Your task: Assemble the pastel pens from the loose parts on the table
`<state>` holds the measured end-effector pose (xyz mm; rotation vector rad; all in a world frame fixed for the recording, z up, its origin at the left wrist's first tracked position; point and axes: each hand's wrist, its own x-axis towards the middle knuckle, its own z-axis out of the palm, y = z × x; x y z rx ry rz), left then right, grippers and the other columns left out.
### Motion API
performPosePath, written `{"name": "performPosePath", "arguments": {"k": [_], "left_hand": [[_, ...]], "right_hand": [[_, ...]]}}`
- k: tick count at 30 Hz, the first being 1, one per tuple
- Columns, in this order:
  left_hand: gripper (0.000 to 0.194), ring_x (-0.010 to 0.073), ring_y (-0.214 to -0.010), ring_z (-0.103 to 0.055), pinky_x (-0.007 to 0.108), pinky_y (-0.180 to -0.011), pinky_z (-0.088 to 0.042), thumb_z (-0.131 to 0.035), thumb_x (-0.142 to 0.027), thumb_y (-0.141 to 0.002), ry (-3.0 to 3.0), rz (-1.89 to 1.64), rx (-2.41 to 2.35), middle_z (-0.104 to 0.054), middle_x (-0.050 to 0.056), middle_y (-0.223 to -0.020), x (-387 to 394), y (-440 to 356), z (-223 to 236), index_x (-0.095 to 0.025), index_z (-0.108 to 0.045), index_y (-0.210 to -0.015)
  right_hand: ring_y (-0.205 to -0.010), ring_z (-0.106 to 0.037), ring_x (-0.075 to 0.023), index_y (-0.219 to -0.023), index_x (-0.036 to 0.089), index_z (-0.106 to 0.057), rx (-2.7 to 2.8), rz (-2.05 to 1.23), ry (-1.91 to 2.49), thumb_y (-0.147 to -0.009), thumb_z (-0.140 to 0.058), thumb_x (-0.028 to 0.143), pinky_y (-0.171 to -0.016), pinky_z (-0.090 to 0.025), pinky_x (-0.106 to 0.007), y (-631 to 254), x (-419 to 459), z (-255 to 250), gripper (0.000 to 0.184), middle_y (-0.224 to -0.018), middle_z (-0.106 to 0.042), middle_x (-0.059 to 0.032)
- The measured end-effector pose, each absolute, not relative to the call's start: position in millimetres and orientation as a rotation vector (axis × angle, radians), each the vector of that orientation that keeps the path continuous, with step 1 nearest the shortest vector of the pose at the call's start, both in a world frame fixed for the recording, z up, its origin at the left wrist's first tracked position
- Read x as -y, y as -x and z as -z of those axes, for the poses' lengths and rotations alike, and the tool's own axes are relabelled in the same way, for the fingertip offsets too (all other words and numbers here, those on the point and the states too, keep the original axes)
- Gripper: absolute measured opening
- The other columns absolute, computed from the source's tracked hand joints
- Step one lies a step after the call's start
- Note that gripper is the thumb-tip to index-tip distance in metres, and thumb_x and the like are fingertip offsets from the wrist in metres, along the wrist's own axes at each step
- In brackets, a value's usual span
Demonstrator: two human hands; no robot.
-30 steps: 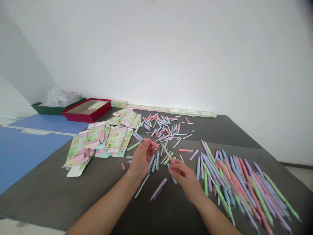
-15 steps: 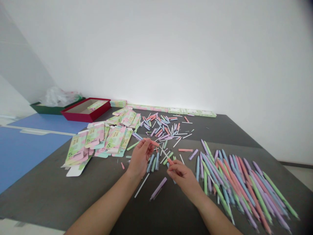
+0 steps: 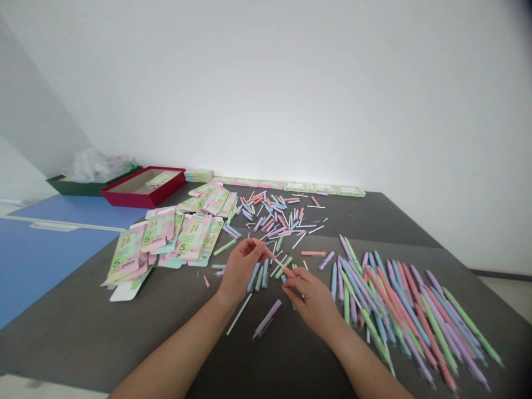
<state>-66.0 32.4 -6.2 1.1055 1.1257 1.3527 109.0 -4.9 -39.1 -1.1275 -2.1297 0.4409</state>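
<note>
In the head view, the left hand (image 3: 241, 270) and the right hand (image 3: 311, 302) had closed in on a slim coral pen (image 3: 277, 260), which slanted between them above the dark table (image 3: 83, 338). Half a second earlier, each hand had held a coral piece with a gap between the two. Now the coral ran as one line from the left hand to the right, though the view was too small to show whether it was one pen or two parts pushed together. The left hand was almost closed, its thumb and fingers pinching the upper end. The right hand was curled, pinching the lower end.

Just below the coral pen lay a lilac pen (image 3: 266, 318) and a thin white rod (image 3: 239, 313). Beyond it spread a scatter of loose pastel pen parts (image 3: 274, 213). To its right fanned a large spread of long pastel pens (image 3: 399, 316), and to its left lay a heap of flat printed card boxes (image 3: 193, 238), each marked with a 5. Farther beyond and to the left of the coral pen stood a red tray (image 3: 124, 202), with a green box (image 3: 66, 180) and a clear plastic bag (image 3: 97, 169) past it. A blue surface (image 3: 54, 260) showed left of the table.
</note>
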Motion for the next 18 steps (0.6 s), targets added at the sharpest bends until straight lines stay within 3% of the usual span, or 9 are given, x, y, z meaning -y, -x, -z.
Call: {"name": "performPosePath", "arguments": {"k": [4, 7, 10, 12, 14, 16, 18], "left_hand": [[0.023, 0.0112, -0.065, -0.056, 0.022, -0.065, -0.045, -0.062, -0.039, -0.072, -1.095, -1.292, -1.091, -0.060, -0.001, -0.069, -24, 52, 13, -0.016, -0.058, -0.075], [0.022, 0.0105, -0.066, -0.055, 0.021, -0.065, -0.045, -0.063, -0.037, -0.072, -1.078, -1.279, -1.058, -0.058, -0.001, -0.070, -20, 49, 11, -0.017, -0.058, -0.075], [0.021, 0.0092, -0.063, -0.053, 0.019, -0.061, -0.044, -0.064, -0.035, -0.072, -1.087, -1.247, -0.992, -0.057, -0.001, -0.069, -20, 51, 8, -0.015, -0.059, -0.074], [0.021, 0.0085, -0.061, -0.051, 0.019, -0.059, -0.043, -0.063, -0.035, -0.073, -1.092, -1.222, -0.935, -0.057, 0.000, -0.069, -21, 53, 6, -0.014, -0.060, -0.075], [0.021, 0.0085, -0.061, -0.052, 0.019, -0.059, -0.043, -0.063, -0.035, -0.073, -1.096, -1.212, -0.928, -0.057, 0.000, -0.069, -21, 53, 7, -0.015, -0.061, -0.077], [0.022, 0.0094, -0.062, -0.053, 0.021, -0.061, -0.044, -0.063, -0.036, -0.072, -1.110, -1.213, -0.987, -0.059, 0.000, -0.070, -22, 52, 11, -0.015, -0.061, -0.077], [0.022, 0.0107, -0.063, -0.055, 0.022, -0.063, -0.044, -0.063, -0.037, -0.072, -1.121, -1.221, -1.059, -0.060, 0.000, -0.070, -22, 50, 16, -0.015, -0.061, -0.076]], "right_hand": [[-0.079, -0.054, -0.0170, -0.086, 0.022, -0.060, 2.102, -0.460, 1.141, -0.085, -0.048, 0.020, -0.071, -0.042, -0.028, -107, 6, 41, 0.012, -0.089, -0.055, -0.0050], [-0.080, -0.052, -0.0168, -0.085, 0.022, -0.059, 1.960, -0.650, 1.071, -0.084, -0.048, 0.021, -0.070, -0.042, -0.028, -104, 10, 39, 0.011, -0.088, -0.053, -0.0044], [-0.055, -0.044, -0.0094, -0.097, 0.026, -0.053, 1.541, -1.216, 0.966, -0.084, -0.050, 0.027, -0.050, -0.038, -0.021, -101, 13, 35, 0.014, -0.079, -0.050, 0.0011], [-0.039, -0.023, -0.0044, -0.108, 0.028, -0.047, 1.233, -1.677, 0.881, -0.084, -0.050, 0.034, -0.036, -0.023, -0.017, -101, 13, 33, 0.025, -0.072, -0.046, 0.0049], [-0.036, -0.012, -0.0029, -0.111, 0.027, -0.045, 1.088, -1.912, 0.851, -0.083, -0.051, 0.038, -0.034, -0.013, -0.017, -102, 11, 32, 0.031, -0.070, -0.046, 0.0060], [-0.037, -0.017, -0.0034, -0.103, 0.024, -0.049, 1.151, -1.759, 0.984, -0.079, -0.055, 0.038, -0.035, -0.015, -0.017, -103, 7, 34, 0.028, -0.069, -0.049, 0.0050], [-0.044, -0.033, -0.0068, -0.090, 0.022, -0.055, 1.329, -1.316, 1.195, -0.075, -0.060, 0.036, -0.040, -0.026, -0.019, -104, 4, 35, 0.021, -0.070, -0.052, 0.0022]]}}
